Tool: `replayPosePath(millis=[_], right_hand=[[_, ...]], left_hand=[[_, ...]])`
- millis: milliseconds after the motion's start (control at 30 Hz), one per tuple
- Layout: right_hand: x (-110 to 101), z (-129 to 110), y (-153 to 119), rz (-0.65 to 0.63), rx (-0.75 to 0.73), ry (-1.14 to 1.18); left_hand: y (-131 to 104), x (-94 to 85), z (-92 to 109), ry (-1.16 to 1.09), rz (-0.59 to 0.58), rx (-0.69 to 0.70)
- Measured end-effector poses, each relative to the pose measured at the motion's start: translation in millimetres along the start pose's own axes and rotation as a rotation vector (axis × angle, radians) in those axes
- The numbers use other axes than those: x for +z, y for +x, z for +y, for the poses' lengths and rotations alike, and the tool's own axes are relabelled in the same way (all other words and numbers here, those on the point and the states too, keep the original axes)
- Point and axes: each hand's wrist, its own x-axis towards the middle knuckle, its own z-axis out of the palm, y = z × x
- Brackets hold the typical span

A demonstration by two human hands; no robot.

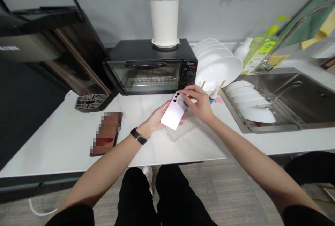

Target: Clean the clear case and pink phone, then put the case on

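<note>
Half-open left hand (157,116) cradles a pale pink rectangular phone (172,114), frame center; the right hand's (197,102) bent fingers are at its top.

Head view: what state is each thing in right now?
Pale lilac phone: back up, held by left hand.
Right hand: fingers by the phone's camera end, grip unclear.
Clear flat case: lying off the phone.
Black toaster oven: door closed; on or off, cannot tell.
White cylindrical holder: upright, utensils inside.
White round plates: racked on edge.
White bowls: nested, tipped sideways.
</note>
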Motion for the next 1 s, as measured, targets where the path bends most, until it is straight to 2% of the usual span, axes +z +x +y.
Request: replayPosePath(millis=[100, 200, 300, 367, 433, 500, 667, 1000], right_hand=[[12.2, 7.4, 1.4, 0.019, 0.006, -0.016], [16.9, 13.7, -2.1, 0.078, -0.061, -0.18], [14.1, 15.0, -4.5, -0.045, -0.174, -0.267], [10.4, 14.5, -5.0, -0.153, -0.23, -0.267], [6.2, 14.3, -5.2, -0.201, -0.251, -0.249], [2.1, 14.3, -4.8, -0.178, -0.241, -0.223], [-0.7, 9.6, -0.3, 0.118, -0.122, -0.232], [17.4, 7.6, -4.6, -0.012, -0.125, -0.215]], left_hand=[[1.3, 3.5, -6.3, -0.024, 0.037, 0.005], [1.7, 5.9, -7.4, -0.059, 0.086, 0.02], [0.2, 6.0, -4.3, -0.097, 0.143, 0.054], [-1.4, 5.5, -1.9, -0.105, 0.179, 0.091], [-2.9, 5.7, -0.7, -0.089, 0.191, 0.099], [-4.1, 6.8, -1.2, -0.058, 0.174, 0.078], [-5.6, 10.3, -6.3, 0.023, 0.094, 0.034], [-5.5, 15.1, -6.7, -0.007, 0.234, 0.098]])
